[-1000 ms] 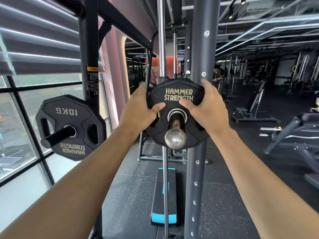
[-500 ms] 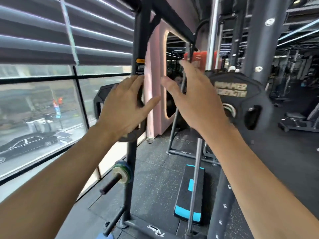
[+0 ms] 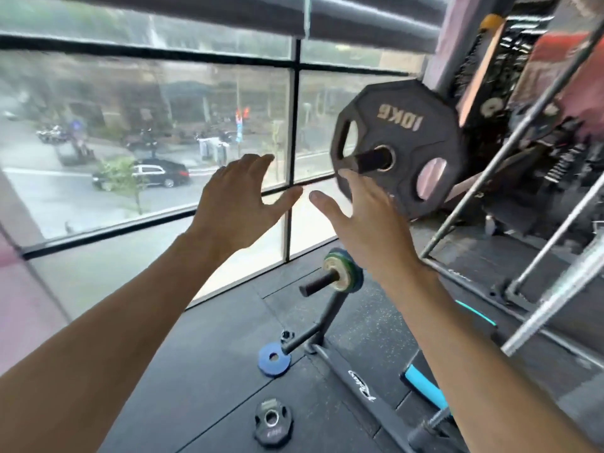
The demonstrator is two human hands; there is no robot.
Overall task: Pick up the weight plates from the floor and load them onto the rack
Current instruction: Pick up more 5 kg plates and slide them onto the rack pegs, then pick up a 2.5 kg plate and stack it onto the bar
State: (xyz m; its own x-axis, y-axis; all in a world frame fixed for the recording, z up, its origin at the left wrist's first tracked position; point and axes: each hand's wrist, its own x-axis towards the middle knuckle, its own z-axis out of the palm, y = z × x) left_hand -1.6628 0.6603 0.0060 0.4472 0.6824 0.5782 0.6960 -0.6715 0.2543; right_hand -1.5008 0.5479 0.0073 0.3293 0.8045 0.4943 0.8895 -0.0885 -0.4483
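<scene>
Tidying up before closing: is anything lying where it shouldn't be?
Yes. Two plates lie flat on the floor: a small blue round weight plate by the rack's base and a small black weight plate nearer the camera. Both hands are empty.

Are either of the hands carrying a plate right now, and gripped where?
Nothing is held. The left hand and right hand are both in the air with fingers spread; the small black plate and blue plate lie on the floor.
</scene>
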